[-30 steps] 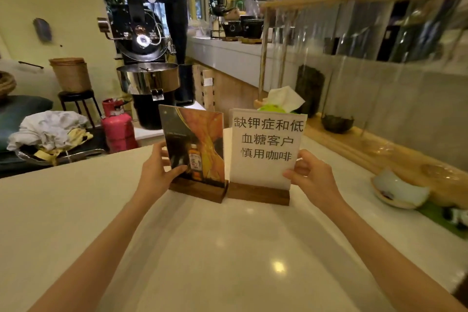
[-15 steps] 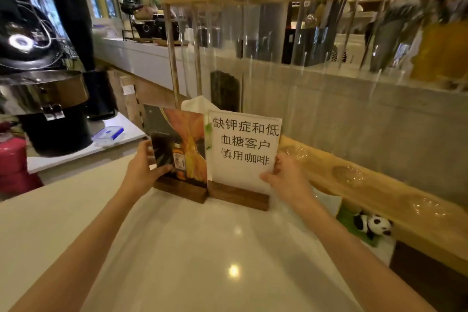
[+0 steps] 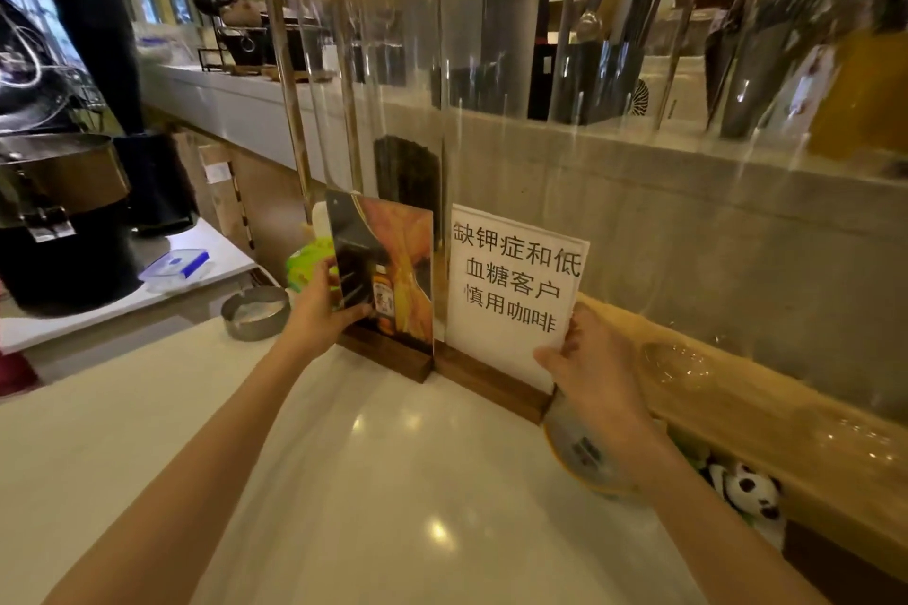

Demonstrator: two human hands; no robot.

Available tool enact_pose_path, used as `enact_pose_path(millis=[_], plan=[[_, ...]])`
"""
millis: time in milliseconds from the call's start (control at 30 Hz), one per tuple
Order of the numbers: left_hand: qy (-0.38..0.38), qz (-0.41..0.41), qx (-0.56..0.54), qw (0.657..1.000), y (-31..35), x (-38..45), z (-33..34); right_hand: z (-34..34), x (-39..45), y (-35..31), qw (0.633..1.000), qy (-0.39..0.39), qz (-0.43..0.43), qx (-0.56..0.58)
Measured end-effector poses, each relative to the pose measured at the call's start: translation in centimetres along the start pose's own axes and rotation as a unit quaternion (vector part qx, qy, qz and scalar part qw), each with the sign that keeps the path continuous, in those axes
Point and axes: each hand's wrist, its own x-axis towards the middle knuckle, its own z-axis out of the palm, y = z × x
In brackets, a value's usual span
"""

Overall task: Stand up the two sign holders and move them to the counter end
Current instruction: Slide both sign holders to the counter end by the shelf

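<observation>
Left hand pinches picture sign holder; right hand pinches text sign holder. Both upright on table, bases touching between hands. Risk: right forearm knocking bowl beneath; panels tipping.

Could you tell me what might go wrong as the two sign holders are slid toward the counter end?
The white text sign is gripped only at its panel edge by the right hand, so it could tip off its wooden base. That wrist hangs over a bowl and might knock it. The left hand could bump the metal ashtray.
</observation>
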Motion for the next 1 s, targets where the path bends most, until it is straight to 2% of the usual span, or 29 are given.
enact_pose_path(millis=[467, 1000], plan=[[-0.027, 0.012, -0.002, 1.0, 1.6, 3.3, 2.9, -0.4, 0.7, 1.7, 1.0, 0.0, -0.021, 0.014], [-0.016, 0.008, 0.014, 1.0, 1.3, 4.3, 4.2, -0.6, 0.8, 1.6, 1.0, -0.013, -0.02, -0.004]])
